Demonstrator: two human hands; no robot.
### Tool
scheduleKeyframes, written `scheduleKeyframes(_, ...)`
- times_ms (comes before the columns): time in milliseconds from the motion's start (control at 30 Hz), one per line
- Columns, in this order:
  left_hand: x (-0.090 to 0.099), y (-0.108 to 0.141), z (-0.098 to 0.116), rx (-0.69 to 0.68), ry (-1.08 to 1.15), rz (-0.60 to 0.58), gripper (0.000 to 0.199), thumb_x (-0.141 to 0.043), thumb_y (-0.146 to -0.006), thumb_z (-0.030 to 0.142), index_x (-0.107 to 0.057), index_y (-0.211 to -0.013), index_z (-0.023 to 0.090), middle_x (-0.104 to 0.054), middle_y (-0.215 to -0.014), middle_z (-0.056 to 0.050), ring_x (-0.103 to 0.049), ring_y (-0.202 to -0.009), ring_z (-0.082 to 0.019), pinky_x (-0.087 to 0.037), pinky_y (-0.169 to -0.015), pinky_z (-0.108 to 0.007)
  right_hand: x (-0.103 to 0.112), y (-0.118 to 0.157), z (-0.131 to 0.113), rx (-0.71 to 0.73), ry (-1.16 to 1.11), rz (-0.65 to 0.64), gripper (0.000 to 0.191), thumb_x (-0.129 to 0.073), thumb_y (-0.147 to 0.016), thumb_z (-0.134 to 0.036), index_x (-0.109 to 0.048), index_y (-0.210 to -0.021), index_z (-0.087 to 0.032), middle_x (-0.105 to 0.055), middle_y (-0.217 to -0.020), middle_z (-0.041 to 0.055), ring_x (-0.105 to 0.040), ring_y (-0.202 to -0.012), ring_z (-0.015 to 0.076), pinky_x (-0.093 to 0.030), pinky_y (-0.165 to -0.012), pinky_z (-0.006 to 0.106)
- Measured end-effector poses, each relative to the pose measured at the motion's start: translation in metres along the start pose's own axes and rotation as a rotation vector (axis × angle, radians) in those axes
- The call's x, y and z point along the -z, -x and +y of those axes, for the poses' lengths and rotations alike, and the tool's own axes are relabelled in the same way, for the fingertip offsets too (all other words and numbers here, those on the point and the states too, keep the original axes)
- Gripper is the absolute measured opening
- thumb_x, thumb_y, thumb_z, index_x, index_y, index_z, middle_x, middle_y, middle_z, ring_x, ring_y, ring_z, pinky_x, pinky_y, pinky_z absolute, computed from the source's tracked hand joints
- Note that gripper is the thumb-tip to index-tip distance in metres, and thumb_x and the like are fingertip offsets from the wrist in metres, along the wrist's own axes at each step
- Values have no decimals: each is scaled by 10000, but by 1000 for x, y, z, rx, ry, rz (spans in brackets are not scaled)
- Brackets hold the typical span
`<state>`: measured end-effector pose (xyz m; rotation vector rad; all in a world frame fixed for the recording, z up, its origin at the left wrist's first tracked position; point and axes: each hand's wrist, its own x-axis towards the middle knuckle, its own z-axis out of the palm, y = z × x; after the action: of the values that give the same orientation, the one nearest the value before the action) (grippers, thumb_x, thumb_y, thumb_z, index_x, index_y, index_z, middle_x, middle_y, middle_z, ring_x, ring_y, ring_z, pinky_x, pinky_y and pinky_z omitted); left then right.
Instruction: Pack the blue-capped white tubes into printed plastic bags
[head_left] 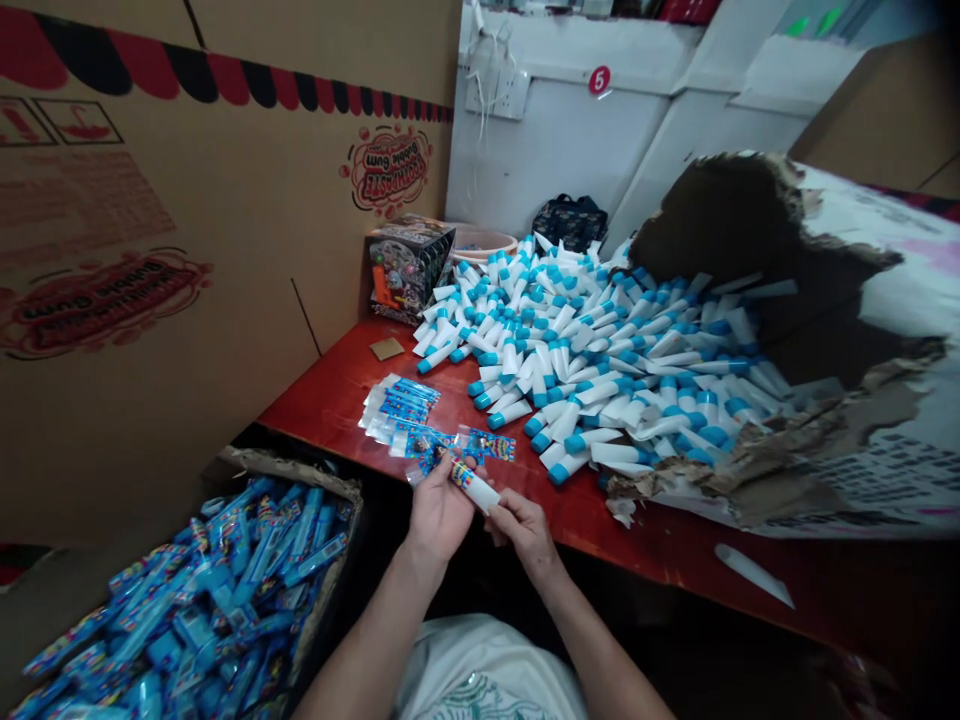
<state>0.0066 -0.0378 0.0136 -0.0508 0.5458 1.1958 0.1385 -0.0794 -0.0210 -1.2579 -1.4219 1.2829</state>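
Note:
My left hand (439, 510) and my right hand (526, 530) both grip a white tube (476, 488) above the red table, with a colourful printed wrapper at its left end. The left hand closes around the wrapped end, while the right fingers pinch the white end. Just beyond my left hand lie several printed packets in clear plastic sleeves (401, 408). A large heap of white tubes with blue caps (585, 365) spreads across the table, just beyond my right hand.
A woven basket (330, 490) of blue packaged tubes stands at lower left, below the table edge. A printed cardboard wall (150, 250) rises along the left. A product box (409, 268), pink basin (484, 242) and dark bag (570, 222) stand behind the heap. Torn packaging (810, 470) lies at right.

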Motion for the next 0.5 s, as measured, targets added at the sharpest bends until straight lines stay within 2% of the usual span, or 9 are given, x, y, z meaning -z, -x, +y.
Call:
scheduleKeyframes(167, 2, 5, -20, 39, -5, 19, 169, -495, -883, 186, -598, -761, 128, -597, -680, -43, -590, -642, -140, -505, -662, -265, -5, -3, 1, 44, 130, 54, 417, -496, -862, -501, -543, -609, -173, -477, -554, -35, -438, -494, 82, -331, -479, 205)
scheduleKeyframes(333, 7, 4, -20, -43, 34, 53, 179, -487, -872, 109, -619, -750, 105, -603, -707, -47, -590, -674, -108, -495, -671, -207, -10, -4, 1, 245, 565, 193, 396, -429, -936, -372, -584, -636, -165, -549, -610, 1, -495, -575, 101, -337, -563, 218)
scheduleKeyframes(500, 16, 9, -14, -188, 52, 80, 107, -541, -845, 115, -642, -811, 122, -639, -766, -33, -609, -695, -111, -510, -709, -234, -27, -6, -6, 417, 852, 183, 354, -406, -961, -328, -660, -777, -166, -619, -658, 31, -546, -609, 121, -348, -604, 235)
